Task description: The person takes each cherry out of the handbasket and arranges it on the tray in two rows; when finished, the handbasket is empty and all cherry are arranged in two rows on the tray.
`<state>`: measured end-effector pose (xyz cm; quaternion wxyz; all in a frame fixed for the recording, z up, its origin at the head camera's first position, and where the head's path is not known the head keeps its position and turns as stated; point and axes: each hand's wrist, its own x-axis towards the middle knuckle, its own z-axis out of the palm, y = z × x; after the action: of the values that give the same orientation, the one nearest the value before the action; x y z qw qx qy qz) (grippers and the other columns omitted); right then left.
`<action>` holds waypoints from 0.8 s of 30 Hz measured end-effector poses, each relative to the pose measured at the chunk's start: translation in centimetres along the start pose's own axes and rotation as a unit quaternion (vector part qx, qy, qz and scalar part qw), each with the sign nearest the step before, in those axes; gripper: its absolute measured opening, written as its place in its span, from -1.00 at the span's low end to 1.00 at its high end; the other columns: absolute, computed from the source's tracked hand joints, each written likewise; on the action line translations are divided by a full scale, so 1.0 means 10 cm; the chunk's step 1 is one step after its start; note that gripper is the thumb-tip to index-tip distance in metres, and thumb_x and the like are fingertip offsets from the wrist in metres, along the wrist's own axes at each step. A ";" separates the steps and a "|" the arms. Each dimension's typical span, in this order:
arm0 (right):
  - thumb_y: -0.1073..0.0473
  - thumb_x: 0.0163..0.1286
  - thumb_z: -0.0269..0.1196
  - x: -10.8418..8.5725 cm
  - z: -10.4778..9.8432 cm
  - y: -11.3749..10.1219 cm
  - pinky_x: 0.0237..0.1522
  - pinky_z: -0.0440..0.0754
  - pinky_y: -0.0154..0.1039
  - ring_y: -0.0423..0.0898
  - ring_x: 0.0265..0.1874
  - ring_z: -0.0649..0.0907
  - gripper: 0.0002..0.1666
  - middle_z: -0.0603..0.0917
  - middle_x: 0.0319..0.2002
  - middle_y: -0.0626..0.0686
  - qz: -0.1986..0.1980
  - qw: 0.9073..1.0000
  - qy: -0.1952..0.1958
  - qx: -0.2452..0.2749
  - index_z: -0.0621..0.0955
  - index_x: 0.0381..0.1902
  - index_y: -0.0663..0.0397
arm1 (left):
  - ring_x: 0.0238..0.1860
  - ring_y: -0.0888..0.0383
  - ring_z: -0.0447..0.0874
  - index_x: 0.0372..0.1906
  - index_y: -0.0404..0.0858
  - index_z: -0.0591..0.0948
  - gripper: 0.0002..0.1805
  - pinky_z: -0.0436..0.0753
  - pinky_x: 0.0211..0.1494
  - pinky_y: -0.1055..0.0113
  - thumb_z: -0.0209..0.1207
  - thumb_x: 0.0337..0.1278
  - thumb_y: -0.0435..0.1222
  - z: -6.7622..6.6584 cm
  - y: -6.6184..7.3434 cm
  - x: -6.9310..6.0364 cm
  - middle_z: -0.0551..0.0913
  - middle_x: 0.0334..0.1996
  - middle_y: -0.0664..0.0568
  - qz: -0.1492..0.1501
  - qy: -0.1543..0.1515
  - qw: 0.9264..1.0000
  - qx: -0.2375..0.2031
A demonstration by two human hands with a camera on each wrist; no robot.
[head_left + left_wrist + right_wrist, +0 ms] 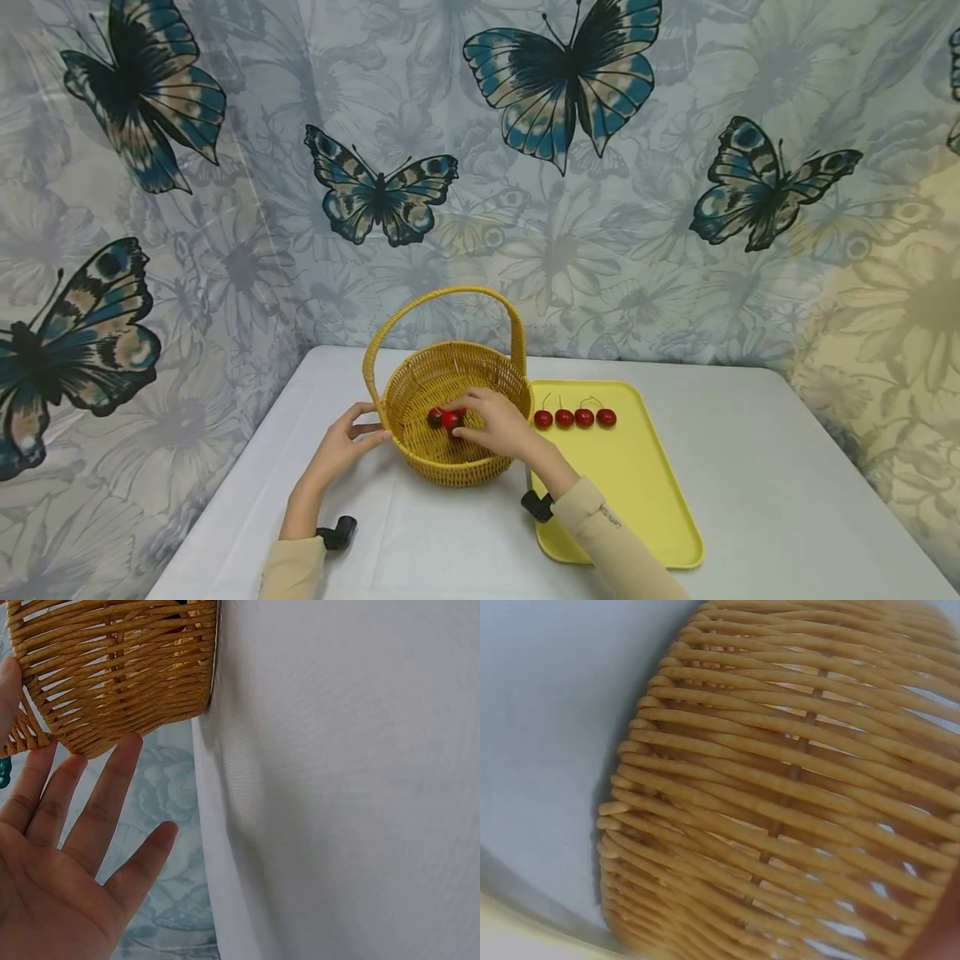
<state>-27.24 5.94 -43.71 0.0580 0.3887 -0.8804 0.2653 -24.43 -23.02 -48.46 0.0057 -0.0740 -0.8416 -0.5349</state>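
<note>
A woven yellow-brown basket [457, 475] with a tall arched handle stands on the white table. My left hand [335, 454] is at its left side; in the left wrist view, the fingers [105, 806] are spread and fairly straight, with some tips at the basket's rim. Inside the basket, my right hand [498, 425] pinches a red cherry [452, 422] between thumb and fingers. Another, darker cherry [435, 417] lies just left of it. The right wrist view has only the woven basket wall [780, 772] up close, so the fingertips are hidden there.
A yellow tray [630, 492] lies right of the basket, close to its side. Several red cherries with stems [564, 418] form a row near the tray's far end. Behind the table hangs a butterfly-patterned cloth [600, 275].
</note>
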 end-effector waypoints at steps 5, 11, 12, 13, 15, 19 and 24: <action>0.04 0.24 0.29 -0.09 -0.01 0.02 -0.03 0.55 -0.11 -0.03 -0.06 0.58 -0.63 0.60 -0.10 -0.07 0.019 0.999 0.041 0.029 0.61 0.01 -0.07 | 0.10 -0.10 0.54 0.15 -0.08 0.43 -0.37 0.37 0.20 -0.17 0.32 -0.06 0.01 0.00 0.00 0.01 0.39 0.23 -0.03 -0.002 0.001 1.000 0.001; 0.03 0.19 0.33 -0.18 0.00 0.04 -0.06 0.57 -0.18 -0.08 -0.09 0.59 -0.61 0.59 -0.15 -0.12 0.040 0.995 0.079 0.049 0.61 -0.01 -0.06 | 0.12 -0.13 0.52 0.15 -0.10 0.43 -0.39 0.32 0.22 -0.20 0.32 -0.04 -0.04 0.00 0.04 0.00 0.39 0.23 -0.04 -0.008 0.000 1.000 -0.005; 0.02 0.19 0.33 -0.19 0.00 0.04 -0.05 0.57 -0.18 -0.10 -0.08 0.59 -0.61 0.59 -0.15 -0.13 0.045 0.994 0.085 0.048 0.61 -0.01 -0.07 | 0.12 -0.14 0.51 0.15 -0.13 0.42 -0.40 0.31 0.23 -0.21 0.32 -0.02 -0.07 0.00 0.07 -0.01 0.39 0.23 -0.07 -0.008 -0.002 1.000 -0.006; 0.02 0.18 0.34 -0.20 0.00 0.04 -0.04 0.57 -0.17 -0.11 -0.08 0.58 -0.61 0.60 -0.15 -0.13 0.049 0.993 0.091 0.050 0.61 -0.02 -0.06 | 0.13 -0.16 0.50 0.16 -0.15 0.42 -0.41 0.30 0.23 -0.22 0.32 0.00 -0.10 0.00 0.10 -0.03 0.38 0.23 -0.08 -0.010 -0.003 1.000 -0.010; 0.01 0.16 0.35 -0.23 -0.01 0.03 -0.02 0.56 -0.14 -0.12 -0.07 0.58 -0.61 0.62 -0.14 -0.12 0.060 0.992 0.103 0.051 0.62 -0.04 -0.06 | 0.14 -0.20 0.48 0.17 -0.20 0.41 -0.42 0.29 0.23 -0.23 0.30 0.03 -0.15 -0.01 0.18 -0.06 0.38 0.24 -0.12 -0.012 -0.007 1.000 -0.013; 0.02 0.15 0.36 -0.29 -0.03 0.03 0.00 0.55 -0.10 -0.11 -0.04 0.58 -0.61 0.64 -0.12 -0.12 0.080 0.988 0.119 0.056 0.63 -0.05 -0.06 | 0.15 -0.23 0.46 0.18 -0.26 0.39 -0.44 0.30 0.23 -0.22 0.28 0.07 -0.22 -0.03 0.33 -0.12 0.36 0.24 -0.17 -0.011 -0.010 1.000 -0.008; 0.06 0.12 0.38 -0.36 -0.05 0.07 -0.03 0.57 -0.14 -0.14 -0.08 0.60 -0.62 0.64 -0.15 -0.14 0.089 0.984 0.141 0.057 0.64 -0.08 -0.04 | 0.14 -0.23 0.47 0.18 -0.25 0.39 -0.43 0.30 0.23 -0.22 0.28 0.06 -0.22 -0.02 0.27 -0.10 0.35 0.25 -0.16 -0.008 -0.008 1.000 -0.010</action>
<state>-25.31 8.98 -44.70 0.1350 0.2701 -0.8781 0.3713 -23.10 -22.18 -46.02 -0.0062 -0.0716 -0.8371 -0.5424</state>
